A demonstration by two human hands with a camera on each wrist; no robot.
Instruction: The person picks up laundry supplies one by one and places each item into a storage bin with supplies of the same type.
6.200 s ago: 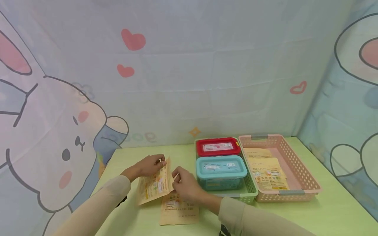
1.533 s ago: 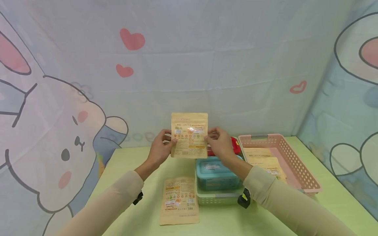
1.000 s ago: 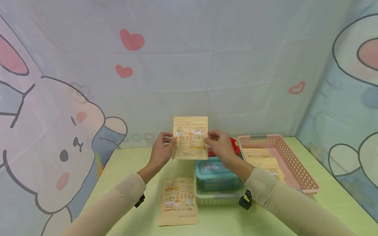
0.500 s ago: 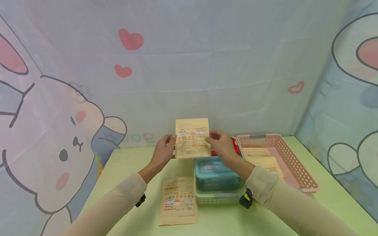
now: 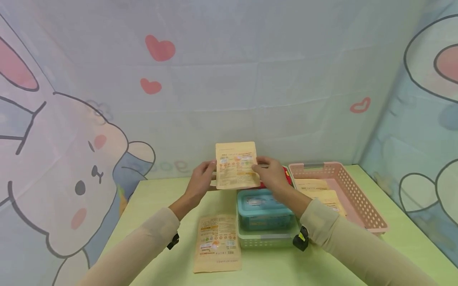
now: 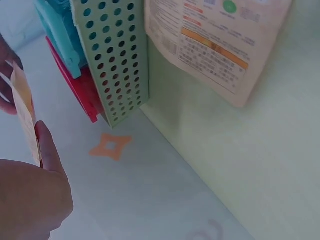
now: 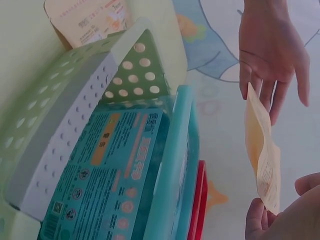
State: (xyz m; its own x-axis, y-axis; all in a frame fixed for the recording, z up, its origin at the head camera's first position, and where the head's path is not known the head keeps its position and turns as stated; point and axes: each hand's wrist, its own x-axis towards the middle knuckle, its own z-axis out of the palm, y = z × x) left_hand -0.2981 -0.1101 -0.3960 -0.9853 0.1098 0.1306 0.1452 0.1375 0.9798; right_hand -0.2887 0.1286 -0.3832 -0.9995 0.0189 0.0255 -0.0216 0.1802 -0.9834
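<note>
A tan paper pouch (image 5: 236,165) with printed labels is held up in front of the backdrop, its top leaning back. My right hand (image 5: 273,174) pinches its right edge, thumb on the printed face. On the opposite side is my left hand (image 5: 199,180); the right wrist view shows its fingers (image 7: 267,97) straight at the pouch's edge, with the thumb standing away. A second tan pouch (image 5: 217,244) lies flat on the table below, left of the green basket (image 5: 266,241).
The green basket holds a teal lidded box (image 5: 264,210) and a red-lidded box (image 5: 288,176), partly hidden by my right hand. Beside it on the right stands a pink basket (image 5: 354,194) with tan pouches (image 5: 327,198) inside. The printed backdrop (image 5: 250,79) rises behind the table (image 5: 154,198).
The pouch has risen from low over the table's left side to in front of the backdrop. Lately it has shifted slightly right and tilted back, and my left thumb has come off its face.
</note>
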